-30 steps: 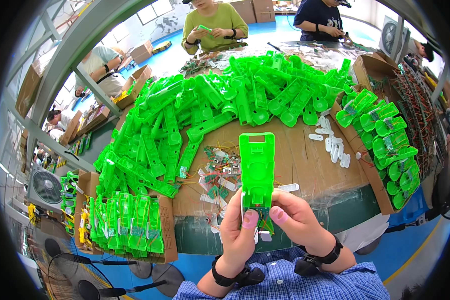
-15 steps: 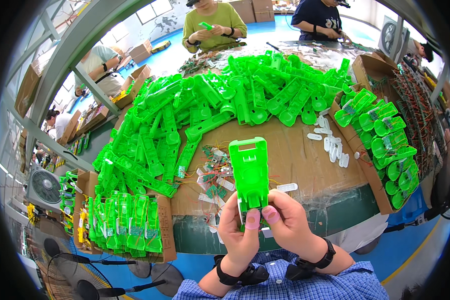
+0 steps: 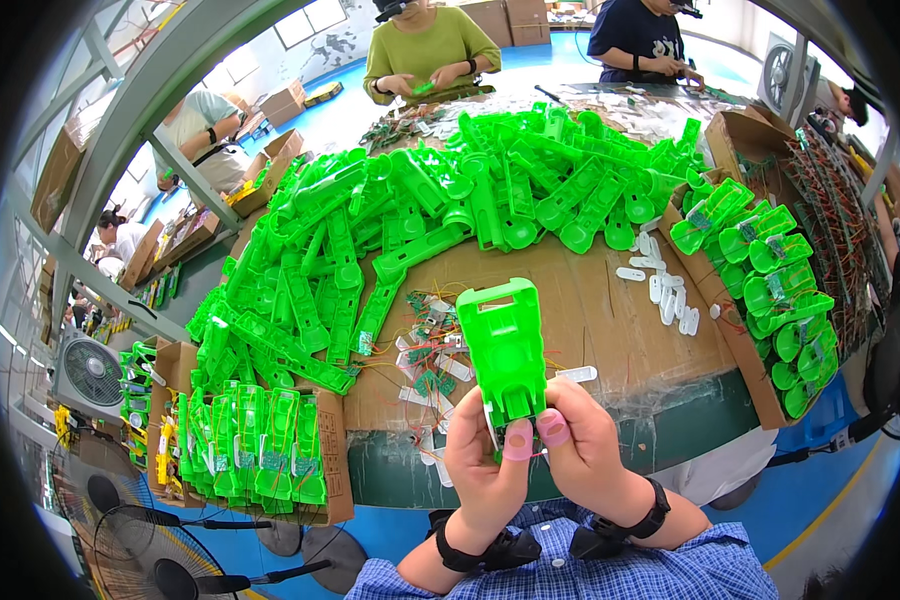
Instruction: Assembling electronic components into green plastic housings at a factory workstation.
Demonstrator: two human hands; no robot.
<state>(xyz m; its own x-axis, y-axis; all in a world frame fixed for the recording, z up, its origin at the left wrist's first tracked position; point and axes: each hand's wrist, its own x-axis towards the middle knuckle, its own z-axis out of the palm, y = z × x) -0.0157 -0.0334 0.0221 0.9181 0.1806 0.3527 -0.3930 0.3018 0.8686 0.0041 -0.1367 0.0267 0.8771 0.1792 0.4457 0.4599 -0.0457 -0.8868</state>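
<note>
Over the near edge of the table I hold up one bright green plastic housing (image 3: pixel 505 345), its wide end with a rectangular slot pointing away from me. My left hand (image 3: pixel 487 455) grips its lower left side, thumb pressed on the near end. On the lower right side, my right hand (image 3: pixel 578 435) pinches the same end with its thumb. Pink covers sit on both thumbs. A white strip shows along the housing's left edge by my left fingers. What lies under the thumbs is hidden.
A large heap of green housings (image 3: pixel 410 200) covers the far table. Small circuit boards with wires (image 3: pixel 435 380) lie left of my hands; white oval pieces (image 3: pixel 670 295) lie right. Cardboard boxes of wired housings stand left (image 3: pixel 332 450) and right (image 3: pixel 760 400). Co-workers sit across.
The housing in my hands has tilted slightly and shifted a little to the right. Both hands keep their grip. Across the table, the co-worker in green has lowered a green part.
</note>
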